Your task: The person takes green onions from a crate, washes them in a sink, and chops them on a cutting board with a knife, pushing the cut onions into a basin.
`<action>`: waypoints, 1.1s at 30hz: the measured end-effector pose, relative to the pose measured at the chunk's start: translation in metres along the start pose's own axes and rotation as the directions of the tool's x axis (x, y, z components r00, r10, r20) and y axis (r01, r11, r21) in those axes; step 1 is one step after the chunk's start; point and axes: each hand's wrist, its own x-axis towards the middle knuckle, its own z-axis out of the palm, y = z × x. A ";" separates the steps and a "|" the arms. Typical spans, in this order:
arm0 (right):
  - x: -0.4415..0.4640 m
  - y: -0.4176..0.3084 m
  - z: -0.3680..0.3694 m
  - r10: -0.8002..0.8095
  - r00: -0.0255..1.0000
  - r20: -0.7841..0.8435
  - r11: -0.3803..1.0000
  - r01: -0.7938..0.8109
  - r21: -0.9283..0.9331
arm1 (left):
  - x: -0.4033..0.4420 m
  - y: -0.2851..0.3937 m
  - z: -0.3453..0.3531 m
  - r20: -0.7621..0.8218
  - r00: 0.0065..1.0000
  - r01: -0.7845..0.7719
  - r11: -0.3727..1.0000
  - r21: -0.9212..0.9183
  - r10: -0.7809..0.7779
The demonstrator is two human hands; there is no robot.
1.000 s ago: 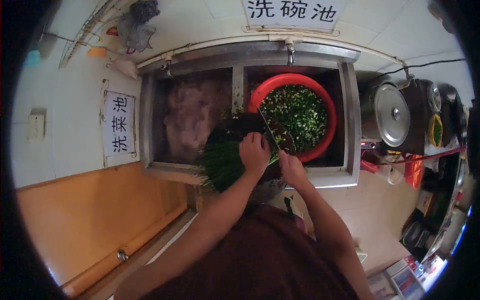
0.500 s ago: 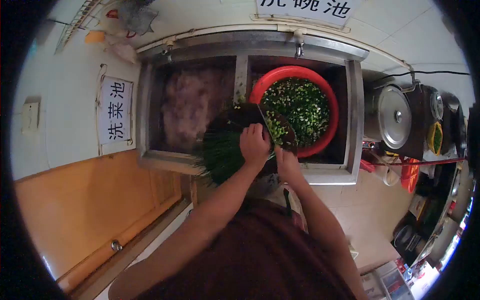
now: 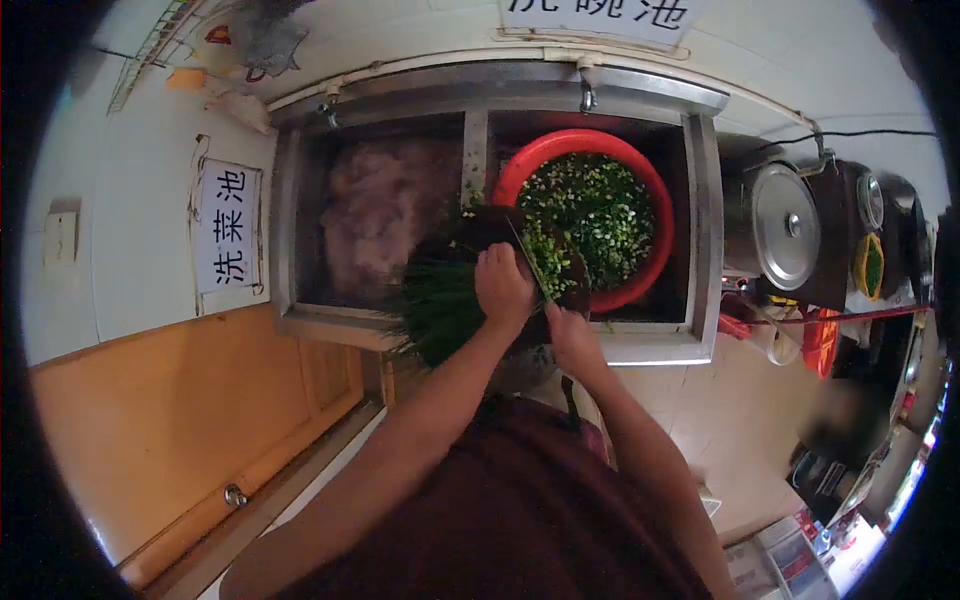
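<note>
We are holding green stalks point(image 3: 438, 300) with our left hand point(image 3: 503, 284) and a knife point(image 3: 529, 259) with our right hand point(image 3: 573, 338).

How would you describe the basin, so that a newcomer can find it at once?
Find the double sink under the two taps. In its right compartment, right of the knife, sits a round basin. Unlike the dark board overlapping it in view, it is bright red and holds chopped greens.
</note>
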 end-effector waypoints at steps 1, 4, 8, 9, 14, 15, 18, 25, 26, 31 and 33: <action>0.023 0.003 0.007 -0.152 0.988 -0.038 0.986 0.149 -0.069 | -0.001 0.000 0.001 0.000 1.000 -0.007 1.000 0.002 0.007; 0.051 0.010 0.014 -0.228 0.971 -0.074 0.971 0.220 -0.097 | 0.009 0.000 -0.004 0.035 0.999 0.018 1.000 0.011 -0.018; -0.008 -0.007 -0.035 -0.081 0.989 -0.122 0.986 0.098 0.136 | 0.010 -0.010 -0.039 -0.005 0.993 -0.117 0.992 -0.048 0.117; -0.021 -0.016 -0.050 0.041 0.999 -0.034 0.972 -0.032 0.232 | 0.016 -0.011 -0.047 0.002 0.985 -0.171 0.984 -0.041 0.171; -0.055 -0.014 -0.048 0.191 0.975 0.118 0.964 -0.209 0.165 | -0.001 -0.012 -0.027 0.005 0.998 -0.057 0.991 -0.118 0.059; -0.063 -0.016 -0.042 0.173 0.982 0.079 0.961 -0.186 0.206 | -0.005 -0.010 -0.027 -0.019 0.999 -0.046 0.994 -0.097 0.044; -0.067 -0.023 -0.040 0.219 0.969 0.114 0.953 -0.237 0.190 | -0.004 -0.014 -0.025 -0.089 0.989 -0.126 0.991 -0.052 0.121; -0.070 -0.023 -0.023 0.149 0.988 0.039 0.988 -0.150 0.028 | -0.006 -0.017 -0.021 -0.041 0.997 -0.071 0.996 -0.060 0.069; -0.069 -0.025 -0.022 0.151 0.988 0.039 0.988 -0.153 0.029 | -0.005 -0.017 -0.020 -0.055 0.996 -0.073 0.995 -0.064 0.069; -0.011 0.002 0.022 0.013 0.992 -0.124 0.998 -0.007 0.056 | -0.003 -0.016 -0.021 0.045 0.996 -0.070 0.997 -0.013 0.071; 0.037 -0.023 0.008 0.010 0.998 -0.059 0.998 -0.006 0.065 | -0.006 -0.019 -0.019 0.036 0.993 -0.117 0.993 0.005 0.117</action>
